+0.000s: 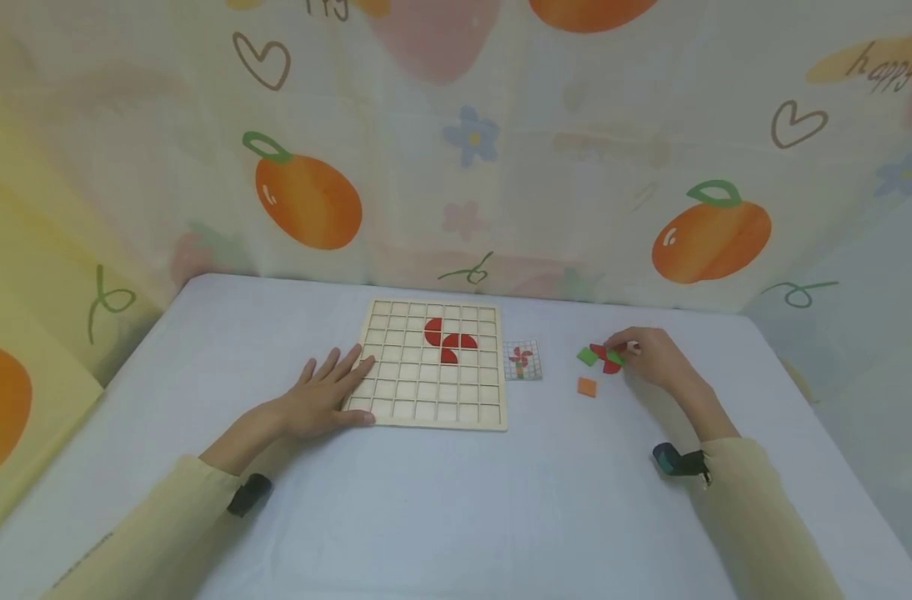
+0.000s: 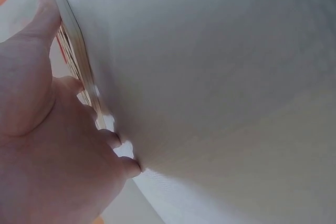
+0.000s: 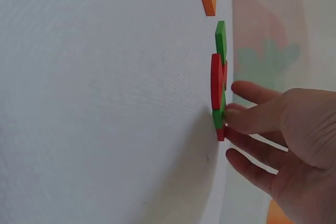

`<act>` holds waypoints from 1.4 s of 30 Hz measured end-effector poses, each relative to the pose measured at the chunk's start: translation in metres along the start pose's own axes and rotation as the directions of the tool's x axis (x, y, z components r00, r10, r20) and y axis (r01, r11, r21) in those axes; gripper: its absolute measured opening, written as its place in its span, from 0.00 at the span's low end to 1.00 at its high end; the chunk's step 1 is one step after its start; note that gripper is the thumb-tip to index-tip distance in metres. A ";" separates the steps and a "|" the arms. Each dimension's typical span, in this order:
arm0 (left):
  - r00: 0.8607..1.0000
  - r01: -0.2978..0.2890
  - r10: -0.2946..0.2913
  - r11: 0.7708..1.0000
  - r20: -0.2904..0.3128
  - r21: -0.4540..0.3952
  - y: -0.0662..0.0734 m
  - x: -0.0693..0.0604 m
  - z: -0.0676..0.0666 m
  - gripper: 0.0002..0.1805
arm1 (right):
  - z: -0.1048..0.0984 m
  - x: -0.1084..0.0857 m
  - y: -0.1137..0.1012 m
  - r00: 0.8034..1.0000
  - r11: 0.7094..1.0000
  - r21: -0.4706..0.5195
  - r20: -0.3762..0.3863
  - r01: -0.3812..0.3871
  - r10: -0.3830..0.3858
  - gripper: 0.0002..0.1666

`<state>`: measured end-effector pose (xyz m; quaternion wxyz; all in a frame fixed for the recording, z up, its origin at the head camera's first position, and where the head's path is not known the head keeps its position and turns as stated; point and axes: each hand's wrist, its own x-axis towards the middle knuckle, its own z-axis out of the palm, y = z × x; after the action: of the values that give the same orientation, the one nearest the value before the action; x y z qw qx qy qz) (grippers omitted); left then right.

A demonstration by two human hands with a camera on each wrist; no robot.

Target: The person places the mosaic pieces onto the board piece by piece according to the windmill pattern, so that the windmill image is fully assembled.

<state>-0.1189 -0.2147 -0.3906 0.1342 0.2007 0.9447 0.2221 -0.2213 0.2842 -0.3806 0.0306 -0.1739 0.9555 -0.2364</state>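
A square wooden grid board (image 1: pixel 433 404) lies on the table with several red curved pieces (image 1: pixel 459 341) in its cells. My left hand (image 1: pixel 317 404) rests with spread fingers on the board's left edge; in the left wrist view its thumb (image 2: pixel 46 17) lies along the rim. To the right, my right hand (image 1: pixel 651 357) reaches over a small pile of pieces. In the right wrist view its thumb tip touches a green piece (image 3: pixel 218 119), beside a red curved piece (image 3: pixel 216 82). Its fingers are spread and loosely bent, and partly hide the pile.
A small picture card (image 1: pixel 523 360) with a red flower pattern on a grid lies against the board's right side. An orange square piece (image 1: pixel 587 387) and a green square piece (image 1: pixel 587 356) lie beside the pile. A fruit-printed cloth (image 1: pixel 561 192) hangs behind the white table.
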 end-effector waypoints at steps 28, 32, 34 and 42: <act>1.000 -0.009 0.009 1.000 -0.007 0.002 0.001 -0.001 0.000 0.49 | -0.015 -0.015 0.018 0.992 0.993 -0.038 0.060 -0.111 0.113 0.15; 1.000 -0.018 0.018 1.000 -0.017 -0.002 0.000 0.000 0.000 0.49 | -0.017 -0.017 0.015 0.986 0.987 -0.038 0.056 -0.156 0.158 0.15; 1.000 -0.014 0.014 1.000 -0.014 -0.001 -0.001 0.000 0.000 0.49 | -0.018 -0.019 0.014 0.985 0.986 -0.031 0.046 -0.163 0.165 0.15; 1.000 0.007 -0.007 1.000 0.000 0.006 0.002 -0.002 -0.001 0.49 | -0.021 -0.024 0.011 0.990 0.990 0.005 0.014 -0.142 0.142 0.13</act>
<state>-0.1171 -0.2144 -0.3888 0.1345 0.1977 0.9460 0.2189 -0.2052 0.3107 -0.3679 0.0541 -0.1067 0.9645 -0.2353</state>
